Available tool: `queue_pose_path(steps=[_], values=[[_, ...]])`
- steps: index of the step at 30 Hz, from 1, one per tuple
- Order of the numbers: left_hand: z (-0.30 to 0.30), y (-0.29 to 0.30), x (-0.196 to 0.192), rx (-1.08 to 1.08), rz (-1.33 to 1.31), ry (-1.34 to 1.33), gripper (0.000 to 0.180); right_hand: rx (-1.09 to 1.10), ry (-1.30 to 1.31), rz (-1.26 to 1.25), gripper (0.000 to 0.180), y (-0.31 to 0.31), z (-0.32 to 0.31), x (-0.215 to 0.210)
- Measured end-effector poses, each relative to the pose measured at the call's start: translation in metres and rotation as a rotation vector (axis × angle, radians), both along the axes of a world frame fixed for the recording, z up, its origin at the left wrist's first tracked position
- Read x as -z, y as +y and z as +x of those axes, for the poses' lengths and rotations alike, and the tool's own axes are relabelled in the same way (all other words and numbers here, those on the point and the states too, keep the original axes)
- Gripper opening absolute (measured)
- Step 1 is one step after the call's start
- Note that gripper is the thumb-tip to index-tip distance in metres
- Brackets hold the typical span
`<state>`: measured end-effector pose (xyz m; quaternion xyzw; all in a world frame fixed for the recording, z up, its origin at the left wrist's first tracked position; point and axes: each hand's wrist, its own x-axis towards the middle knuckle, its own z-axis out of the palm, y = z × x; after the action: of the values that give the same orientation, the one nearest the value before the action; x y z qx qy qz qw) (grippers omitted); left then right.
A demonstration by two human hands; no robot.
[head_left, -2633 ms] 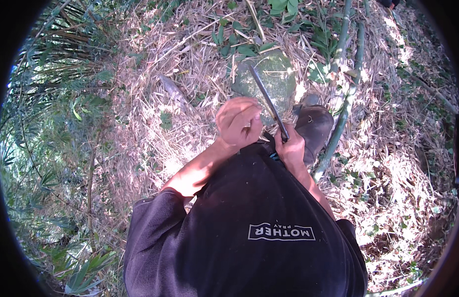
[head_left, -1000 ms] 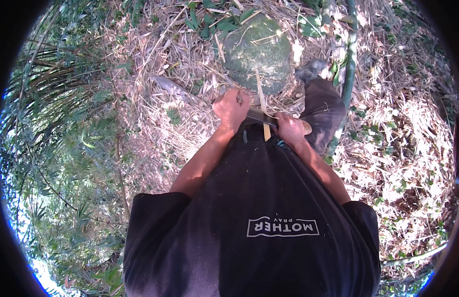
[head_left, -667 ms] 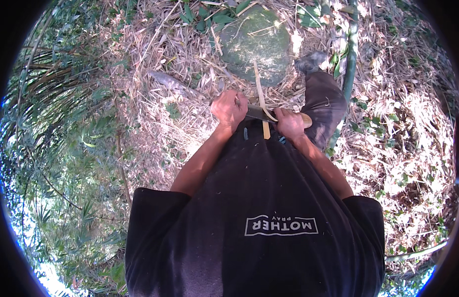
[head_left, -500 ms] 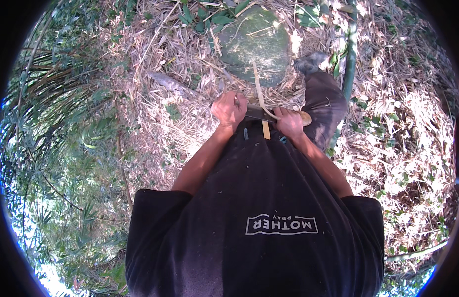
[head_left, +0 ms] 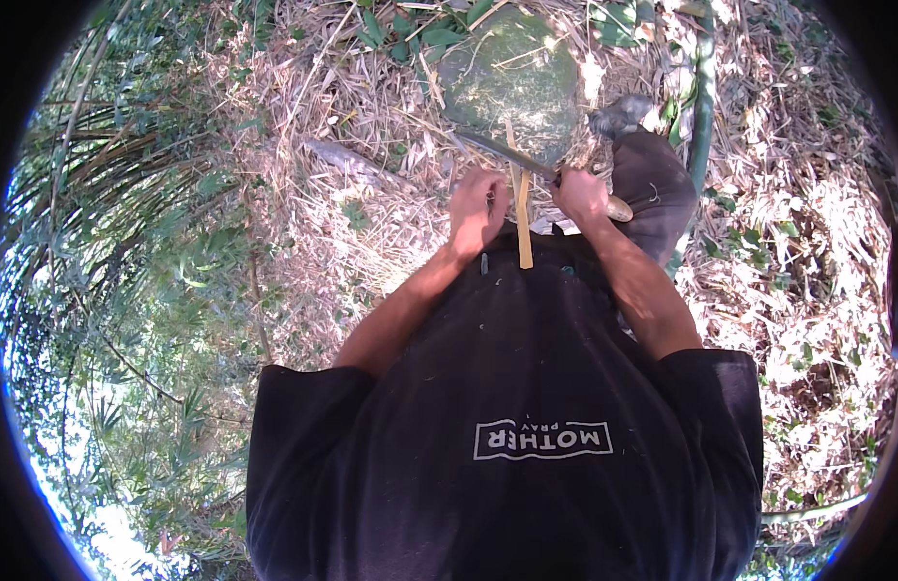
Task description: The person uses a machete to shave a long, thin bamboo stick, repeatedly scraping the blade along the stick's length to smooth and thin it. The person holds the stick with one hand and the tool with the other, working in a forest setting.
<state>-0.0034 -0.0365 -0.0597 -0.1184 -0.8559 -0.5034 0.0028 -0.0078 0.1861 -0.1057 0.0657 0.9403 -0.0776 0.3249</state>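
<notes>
Diagonally, knife (head_left: 514, 155) pointing forward-left, right hand (head_left: 583, 197) clamped round its handle (head_left: 619, 209), left hand (head_left: 479, 205) curled, grip unclear

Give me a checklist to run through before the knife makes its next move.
1. Knife in the right hand: ok, gripped by its handle, whose end sticks out past the hand.
2. Left hand off the blade: ok, a gap shows between them.
3. Yellow strip held by the left hand: cannot tell, the curled hand is close beside it.
4. Strip clear of the blade: not ok, the blade crosses it in this view.
5. Trouser leg clear of the blade: ok, the right hand lies between them.
</notes>
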Motion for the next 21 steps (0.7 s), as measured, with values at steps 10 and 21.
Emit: queue_pose_path(steps=[10,21], values=[[0.015,-0.035,-0.067,0.457,0.143,-0.592,0.025,0.155,0.296,-0.233,0.038,-0.003,0.005,-0.074],[0.032,-0.046,-0.061,0.628,0.191,-0.424,0.034,-0.200,0.037,-0.235,0.037,-0.017,0.023,-0.084]])
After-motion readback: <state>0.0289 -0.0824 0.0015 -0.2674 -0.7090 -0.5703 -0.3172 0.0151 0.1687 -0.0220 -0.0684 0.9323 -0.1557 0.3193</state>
